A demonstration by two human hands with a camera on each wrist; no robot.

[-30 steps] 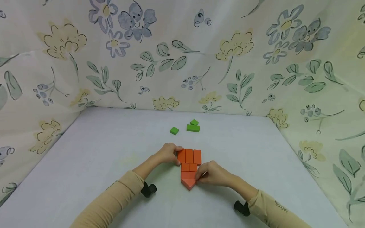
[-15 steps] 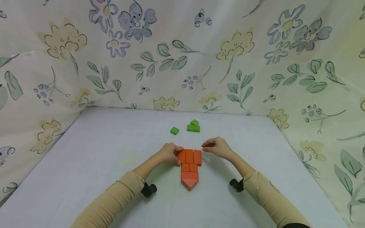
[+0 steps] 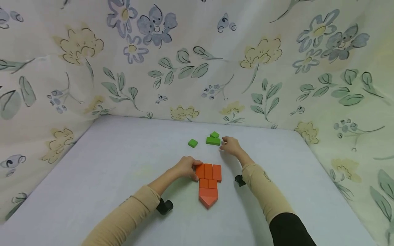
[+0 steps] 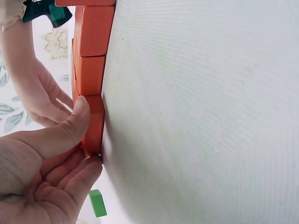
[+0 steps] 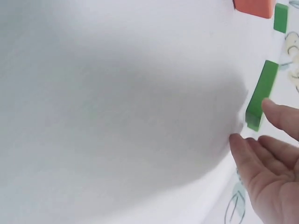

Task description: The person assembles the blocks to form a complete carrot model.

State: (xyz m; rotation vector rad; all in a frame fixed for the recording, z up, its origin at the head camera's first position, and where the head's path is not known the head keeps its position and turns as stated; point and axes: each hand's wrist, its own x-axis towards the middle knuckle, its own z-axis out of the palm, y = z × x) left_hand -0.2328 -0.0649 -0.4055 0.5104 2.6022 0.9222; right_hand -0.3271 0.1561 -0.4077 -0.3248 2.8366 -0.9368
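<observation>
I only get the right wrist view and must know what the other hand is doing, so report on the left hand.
Observer: In the head view, the left hand holds the leftmost orange block between thumb and fingers.

Operator: Copy. Now check the far side of the long green block and tell me what my view misses there.

Observer: A small green block lies just beyond it, visible in the head view.
</observation>
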